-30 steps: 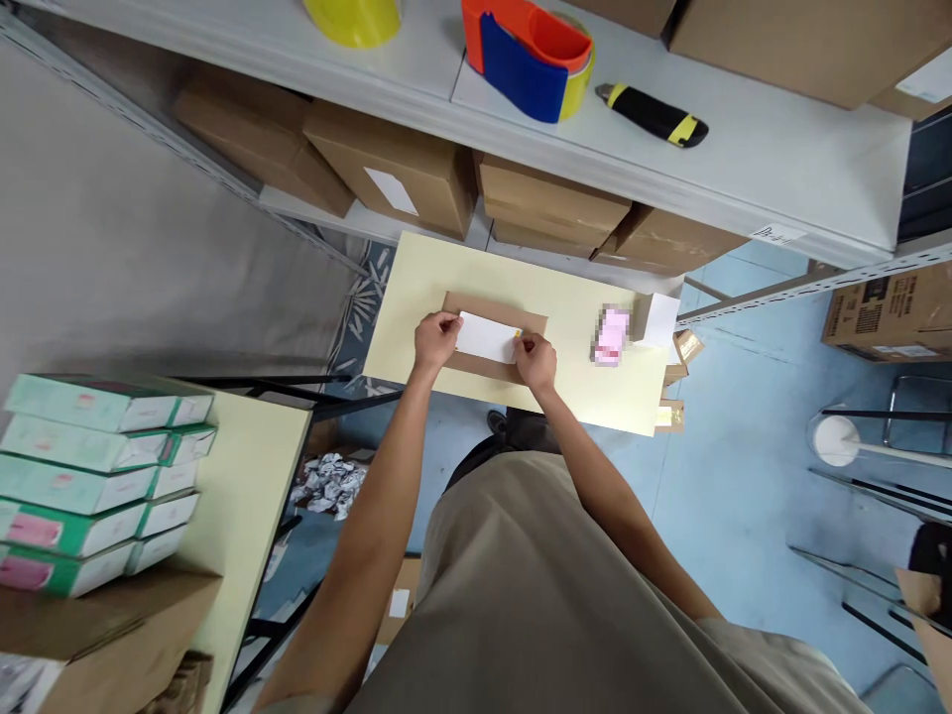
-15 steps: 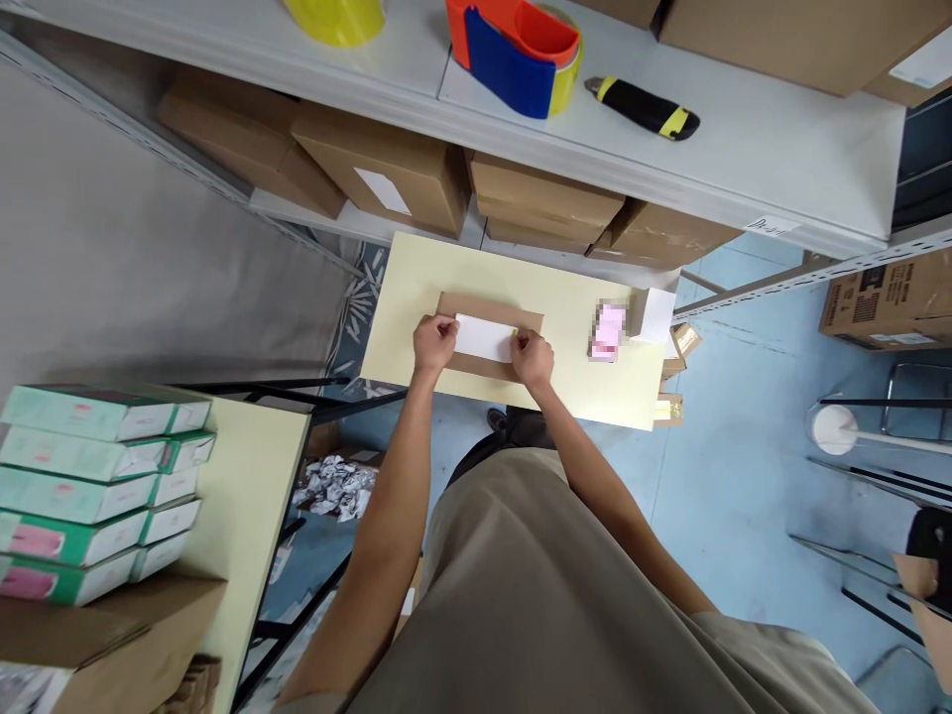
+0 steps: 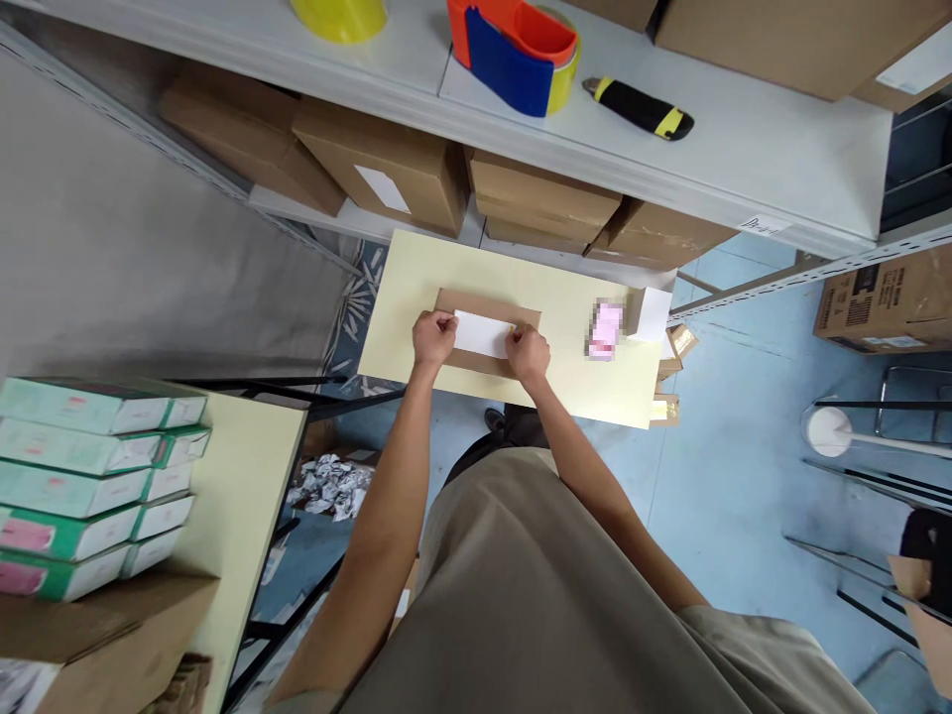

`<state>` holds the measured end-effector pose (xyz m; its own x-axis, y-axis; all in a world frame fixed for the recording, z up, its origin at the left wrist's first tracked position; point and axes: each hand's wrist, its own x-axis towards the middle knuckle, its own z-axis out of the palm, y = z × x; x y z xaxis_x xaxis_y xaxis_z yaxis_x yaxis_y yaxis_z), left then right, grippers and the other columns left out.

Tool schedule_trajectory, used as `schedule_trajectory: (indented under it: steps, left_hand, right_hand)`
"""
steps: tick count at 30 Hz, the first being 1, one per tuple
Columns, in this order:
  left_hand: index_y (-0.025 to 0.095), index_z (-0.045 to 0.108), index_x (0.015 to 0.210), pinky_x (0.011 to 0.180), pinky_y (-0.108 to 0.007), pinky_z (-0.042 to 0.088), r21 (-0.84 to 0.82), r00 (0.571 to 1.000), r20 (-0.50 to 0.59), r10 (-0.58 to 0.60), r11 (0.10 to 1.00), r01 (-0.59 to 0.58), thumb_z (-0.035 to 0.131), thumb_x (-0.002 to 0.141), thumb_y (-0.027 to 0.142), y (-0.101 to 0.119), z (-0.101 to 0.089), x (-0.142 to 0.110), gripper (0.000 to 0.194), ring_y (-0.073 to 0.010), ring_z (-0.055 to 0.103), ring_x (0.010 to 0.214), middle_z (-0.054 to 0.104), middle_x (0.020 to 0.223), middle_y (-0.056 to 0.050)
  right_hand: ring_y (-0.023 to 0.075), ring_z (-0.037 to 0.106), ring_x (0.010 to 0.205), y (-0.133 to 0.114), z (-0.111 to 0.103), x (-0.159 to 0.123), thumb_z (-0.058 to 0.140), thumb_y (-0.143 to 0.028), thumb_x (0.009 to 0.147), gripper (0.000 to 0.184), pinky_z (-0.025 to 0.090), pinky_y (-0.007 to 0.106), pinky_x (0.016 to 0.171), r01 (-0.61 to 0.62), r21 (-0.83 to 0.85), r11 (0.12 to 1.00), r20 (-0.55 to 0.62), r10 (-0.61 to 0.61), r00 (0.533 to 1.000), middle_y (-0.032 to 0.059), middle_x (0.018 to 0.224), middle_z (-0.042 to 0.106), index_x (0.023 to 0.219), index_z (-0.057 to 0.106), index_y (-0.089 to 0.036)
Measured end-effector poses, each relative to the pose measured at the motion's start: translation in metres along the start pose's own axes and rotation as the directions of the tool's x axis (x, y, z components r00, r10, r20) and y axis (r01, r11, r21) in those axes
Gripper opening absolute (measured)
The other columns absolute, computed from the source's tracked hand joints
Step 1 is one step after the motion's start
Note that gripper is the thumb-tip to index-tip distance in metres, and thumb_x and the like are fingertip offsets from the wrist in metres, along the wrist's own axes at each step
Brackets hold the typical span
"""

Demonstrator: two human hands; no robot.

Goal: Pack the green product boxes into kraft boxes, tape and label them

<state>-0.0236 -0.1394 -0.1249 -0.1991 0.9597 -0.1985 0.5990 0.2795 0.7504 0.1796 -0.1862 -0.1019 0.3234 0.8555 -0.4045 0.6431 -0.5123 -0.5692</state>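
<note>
A white rectangular label [image 3: 482,333] is stretched flat over a brown cardboard box [image 3: 487,300] on the pale yellow table. My left hand [image 3: 434,338] pinches the label's left end between thumb and fingers. At its right end my right hand [image 3: 529,353] is closed on the other corner, where a small yellow spot shows. Both hands rest close against the cardboard, and their fingertips partly cover the label's ends. Whether the label touches the cardboard all over, I cannot tell.
To the right on the table [image 3: 572,392] are a pixelated pink item [image 3: 605,329] and a white box [image 3: 650,313]. The shelf above carries a tape dispenser [image 3: 513,59] and a utility knife [image 3: 640,107]. Green-and-white boxes [image 3: 81,486] stand stacked at left.
My right hand has shifted very slightly left and now covers more of the label's yellow corner. My left hand keeps its pinch; the whole view has drifted a little.
</note>
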Motion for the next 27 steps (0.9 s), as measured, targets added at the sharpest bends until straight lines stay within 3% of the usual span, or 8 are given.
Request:
schedule_trajectory:
  steps: [5, 9, 11, 14, 16, 18, 23, 27]
  left_hand:
    - [0.020, 0.075, 0.082, 0.097, -0.040, 0.054, 0.029, 1.000, -0.022, 0.019, 0.999, -0.019, 0.068, 0.089, 0.022, 0.006, 0.001, -0.005, 0.010, -0.0249, 0.068, 0.087, 0.071, 0.089, -0.008]
    - [0.022, 0.074, 0.084, 0.100, -0.043, 0.054, 0.058, 0.994, -0.070, 0.079, 0.996, -0.075, 0.065, 0.091, 0.022, 0.008, 0.003, -0.010, 0.011, -0.0266, 0.067, 0.090, 0.069, 0.084, -0.008]
    - [0.022, 0.073, 0.084, 0.102, -0.044, 0.055, 0.070, 0.994, -0.075, 0.083, 0.995, -0.078, 0.065, 0.091, 0.022, 0.009, 0.004, -0.012, 0.011, -0.0268, 0.068, 0.091, 0.069, 0.084, -0.008]
    - [0.022, 0.073, 0.086, 0.101, -0.042, 0.057, 0.058, 0.993, -0.088, 0.084, 0.995, -0.079, 0.064, 0.092, 0.022, 0.009, 0.004, -0.015, 0.010, -0.0268, 0.069, 0.098, 0.070, 0.095, -0.011]
    - [0.021, 0.073, 0.090, 0.097, -0.040, 0.059, 0.028, 0.990, -0.110, 0.089, 0.996, -0.087, 0.063, 0.094, 0.023, 0.008, 0.005, -0.018, 0.011, -0.0260, 0.070, 0.104, 0.068, 0.118, -0.015]
    - [0.019, 0.073, 0.094, 0.095, -0.039, 0.060, 0.001, 0.989, -0.117, 0.093, 0.996, -0.094, 0.062, 0.095, 0.022, 0.008, 0.006, -0.021, 0.011, -0.0253, 0.071, 0.109, 0.061, 0.136, -0.018]
    - [0.019, 0.074, 0.094, 0.100, -0.041, 0.059, -0.008, 0.991, -0.120, 0.051, 0.999, -0.053, 0.065, 0.093, 0.022, 0.007, 0.005, -0.020, 0.009, -0.0247, 0.071, 0.103, 0.064, 0.131, -0.016]
    - [0.019, 0.075, 0.091, 0.102, -0.043, 0.059, -0.009, 0.993, -0.115, 0.034, 0.999, -0.035, 0.067, 0.092, 0.024, 0.007, 0.002, -0.016, 0.009, -0.0269, 0.071, 0.109, 0.066, 0.130, -0.016]
  right_hand:
    - [0.0286, 0.075, 0.103, 0.004, -0.011, 0.003, 0.067, -0.031, 0.102, 0.011, 0.056, 0.040, 0.093, -0.013, 0.020, 1.000, 0.042, 0.012, 0.999, 0.0118, 0.109, 0.080, 0.101, 0.073, -0.022]
    - [0.0279, 0.072, 0.114, 0.010, -0.011, -0.009, 0.054, -0.028, 0.109, 0.026, 0.054, 0.040, 0.101, 0.218, -0.055, 0.974, 0.019, -0.217, 0.976, 0.0165, 0.129, 0.076, 0.124, 0.072, -0.017]
    - [0.0329, 0.061, 0.139, 0.012, -0.005, -0.019, 0.047, -0.029, 0.112, 0.041, 0.047, 0.046, 0.116, 0.396, -0.148, 0.906, 0.026, -0.397, 0.917, 0.0223, 0.152, 0.064, 0.145, 0.065, -0.012]
    - [0.0368, 0.025, 0.168, 0.013, 0.009, -0.035, 0.040, -0.043, 0.115, 0.068, 0.024, 0.055, 0.135, 0.558, -0.242, 0.794, 0.090, -0.554, 0.828, 0.0259, 0.177, 0.034, 0.168, 0.039, -0.001]
    - [0.0362, 0.012, 0.172, 0.013, 0.018, -0.042, 0.035, -0.052, 0.115, 0.080, 0.015, 0.056, 0.138, 0.576, -0.262, 0.775, 0.128, -0.563, 0.816, 0.0261, 0.182, 0.020, 0.173, 0.025, 0.003]
    - [0.0358, 0.008, 0.173, 0.014, 0.025, -0.045, 0.032, -0.057, 0.115, 0.085, 0.013, 0.057, 0.138, 0.565, -0.267, 0.781, 0.134, -0.551, 0.824, 0.0254, 0.183, 0.015, 0.174, 0.018, 0.003]
    - [0.0348, 0.006, 0.173, 0.011, 0.037, -0.043, 0.030, -0.056, 0.115, 0.086, 0.010, 0.058, 0.139, 0.559, -0.273, 0.783, 0.114, -0.550, 0.827, 0.0255, 0.183, 0.010, 0.174, 0.016, 0.005]
    - [0.0344, 0.004, 0.173, -0.007, 0.054, -0.040, 0.032, -0.054, 0.115, 0.086, 0.010, 0.057, 0.140, 0.579, -0.259, 0.773, 0.146, -0.561, 0.815, 0.0255, 0.183, 0.010, 0.173, 0.015, 0.007]
